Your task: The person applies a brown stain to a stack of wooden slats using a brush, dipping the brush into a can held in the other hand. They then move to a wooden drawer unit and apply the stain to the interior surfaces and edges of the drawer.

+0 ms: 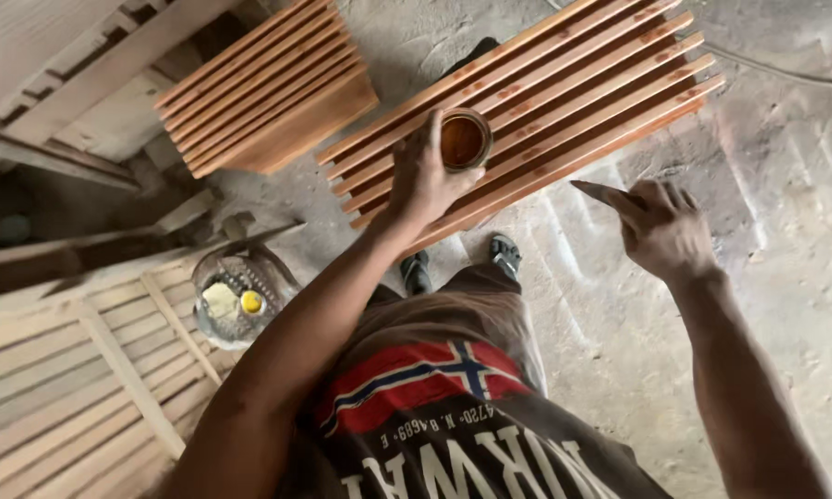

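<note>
Our left hand fingers wrap a small cup of brown stain above the slatted wooden panel; our right hand pinches a brush just off the panel's edge. Tilting the cup could spill stain across the slats and concrete floor

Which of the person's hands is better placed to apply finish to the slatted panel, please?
Probably the right hand: its fingers hold a brush pointing toward the stained slatted panel, whereas the left hand is occupied holding the cup of brown stain.
</note>
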